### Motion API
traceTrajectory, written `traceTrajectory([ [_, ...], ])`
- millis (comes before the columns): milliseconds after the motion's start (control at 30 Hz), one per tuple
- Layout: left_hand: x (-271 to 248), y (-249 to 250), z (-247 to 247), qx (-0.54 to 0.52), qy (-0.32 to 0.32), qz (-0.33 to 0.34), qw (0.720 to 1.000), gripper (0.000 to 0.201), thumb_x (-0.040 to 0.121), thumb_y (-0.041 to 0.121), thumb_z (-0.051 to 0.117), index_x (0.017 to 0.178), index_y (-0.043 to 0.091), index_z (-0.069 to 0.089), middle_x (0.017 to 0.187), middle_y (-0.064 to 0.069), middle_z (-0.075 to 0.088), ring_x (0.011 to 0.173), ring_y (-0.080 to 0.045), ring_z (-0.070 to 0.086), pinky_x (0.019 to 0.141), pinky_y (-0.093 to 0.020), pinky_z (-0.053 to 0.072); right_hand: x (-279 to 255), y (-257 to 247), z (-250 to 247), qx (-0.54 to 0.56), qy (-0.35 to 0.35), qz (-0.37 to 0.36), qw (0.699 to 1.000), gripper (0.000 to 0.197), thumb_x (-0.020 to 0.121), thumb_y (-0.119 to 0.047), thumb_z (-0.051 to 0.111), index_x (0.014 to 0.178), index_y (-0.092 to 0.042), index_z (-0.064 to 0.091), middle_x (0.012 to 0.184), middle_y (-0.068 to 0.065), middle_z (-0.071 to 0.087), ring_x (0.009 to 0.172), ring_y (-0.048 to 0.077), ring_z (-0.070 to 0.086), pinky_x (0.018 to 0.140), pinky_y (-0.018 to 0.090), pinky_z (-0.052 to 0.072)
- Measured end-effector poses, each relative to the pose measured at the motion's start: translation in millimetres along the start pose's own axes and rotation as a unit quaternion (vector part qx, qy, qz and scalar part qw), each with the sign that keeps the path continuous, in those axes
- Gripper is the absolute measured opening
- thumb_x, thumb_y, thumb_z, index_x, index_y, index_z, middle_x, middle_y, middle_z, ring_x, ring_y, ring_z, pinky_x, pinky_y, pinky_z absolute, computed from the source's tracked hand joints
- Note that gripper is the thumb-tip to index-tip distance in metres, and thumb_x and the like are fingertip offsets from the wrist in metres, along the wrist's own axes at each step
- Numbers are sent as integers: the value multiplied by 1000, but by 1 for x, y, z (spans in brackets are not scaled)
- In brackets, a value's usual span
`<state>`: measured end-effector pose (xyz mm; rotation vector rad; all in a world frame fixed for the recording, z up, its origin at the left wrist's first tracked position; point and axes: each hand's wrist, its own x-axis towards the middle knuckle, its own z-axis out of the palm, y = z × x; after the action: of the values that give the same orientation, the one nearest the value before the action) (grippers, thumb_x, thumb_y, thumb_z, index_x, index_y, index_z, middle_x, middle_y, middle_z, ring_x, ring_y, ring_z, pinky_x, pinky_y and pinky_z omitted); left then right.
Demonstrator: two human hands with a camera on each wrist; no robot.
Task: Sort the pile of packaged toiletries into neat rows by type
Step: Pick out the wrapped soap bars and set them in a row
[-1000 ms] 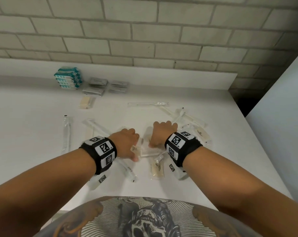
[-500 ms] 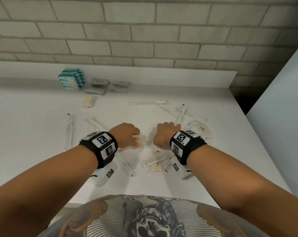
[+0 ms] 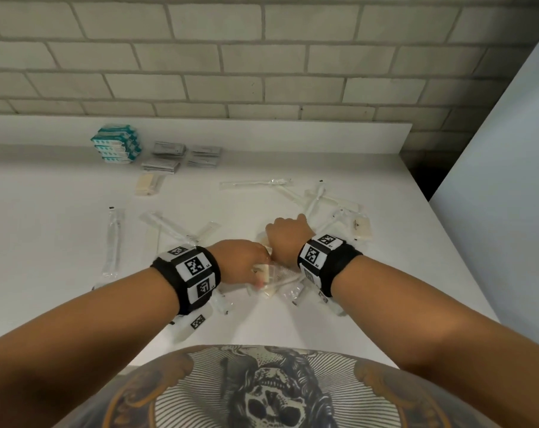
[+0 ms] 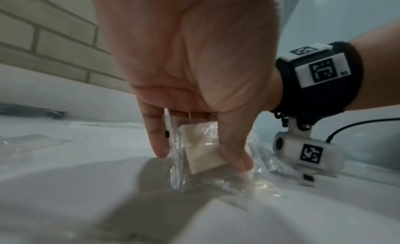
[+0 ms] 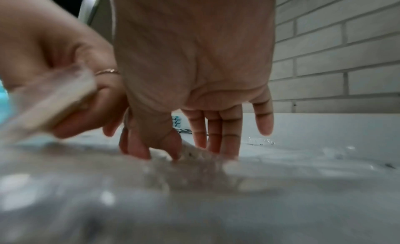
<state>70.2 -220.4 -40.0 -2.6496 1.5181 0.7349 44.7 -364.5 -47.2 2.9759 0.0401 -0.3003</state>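
Note:
A pile of clear-wrapped toiletries (image 3: 280, 282) lies on the white table (image 3: 61, 211) under both hands. My left hand (image 3: 243, 264) pinches a cream soap packet (image 3: 263, 270) in clear wrap. The left wrist view shows the left hand (image 4: 201, 158) holding this packet (image 4: 201, 145) upright between thumb and fingers, its lower edge on the table. My right hand (image 3: 288, 239) is just beyond it, fingers pointing down into the pile. In the right wrist view the right hand (image 5: 162, 153) has thumb and forefinger closed on a blurred wrapped packet (image 5: 194, 155), the other fingers straight.
Sorted at the back left are stacked teal boxes (image 3: 116, 145), grey sachets (image 3: 169, 156) and a cream soap (image 3: 146, 185). Wrapped toothbrushes (image 3: 113, 242) lie left and behind, another soap (image 3: 359, 228) right. A white panel (image 3: 493, 180) bounds the right side.
The left hand has taken the soap packet out of the pile and now stands it close to the right hand. The right hand has shifted slightly further away onto another packet.

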Motion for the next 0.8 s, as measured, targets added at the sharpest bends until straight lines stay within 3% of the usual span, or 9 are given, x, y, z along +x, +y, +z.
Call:
traceTrajectory([
  [67,0,-2,-2,1,22,-21,1000,37,90,37,57,123,21,60,118,5,59,105,-14,55,91,-30,44,-5,3,-5,32,23,-9,999,24,88,-17,51,112,-13,53,99,1,58,93,24,59,96,41,32],
  [133,0,-5,-2,-3,57,-41,998,34,93,37,54,119,16,58,114,0,59,104,-19,56,86,-29,43,-8,11,-9,168,57,18,984,31,86,-7,43,114,-12,54,102,3,62,98,26,59,98,41,35],
  [233,2,-6,2,-21,115,-88,989,24,93,41,53,83,19,48,82,6,47,81,-18,52,67,-27,33,-8,38,-21,388,138,135,901,30,90,-12,41,117,-13,52,105,5,61,97,26,59,88,42,48],
  [300,3,-2,1,-50,97,-137,984,33,91,44,54,74,21,38,74,7,43,73,-15,47,62,-27,31,-12,69,-27,467,167,240,834,32,91,-15,40,122,-11,49,111,8,59,100,29,59,84,38,48],
  [367,7,3,1,-55,61,-170,982,30,90,44,55,81,18,42,82,5,50,78,-16,48,64,-26,34,-19,100,-22,451,132,304,828,32,93,-8,41,122,-5,52,121,12,59,109,32,58,91,35,43],
  [467,14,10,4,-79,45,-208,974,37,86,48,56,101,15,49,106,-2,60,86,-16,53,69,-26,42,-26,126,5,332,23,353,874,30,97,-4,39,119,-2,59,125,13,61,114,30,58,95,34,43],
  [600,22,20,1,-118,18,-244,962,73,77,55,66,129,10,44,119,-3,60,104,-21,59,77,-29,47,-30,128,33,407,23,467,784,62,87,-23,59,137,3,34,134,18,51,119,34,53,92,34,45],
  [633,23,22,-1,-121,8,-250,961,76,75,55,68,131,10,43,118,-3,60,104,-21,60,75,-27,45,-26,126,34,400,16,477,782,65,84,-25,61,136,3,34,132,18,51,118,35,54,90,34,45],
  [800,29,32,-8,-142,-24,-242,960,63,77,32,76,128,8,48,117,-6,61,96,-23,59,69,-27,47,-19,128,41,284,-38,473,833,59,71,-35,55,122,-5,48,122,14,48,112,33,48,95,39,41],
])
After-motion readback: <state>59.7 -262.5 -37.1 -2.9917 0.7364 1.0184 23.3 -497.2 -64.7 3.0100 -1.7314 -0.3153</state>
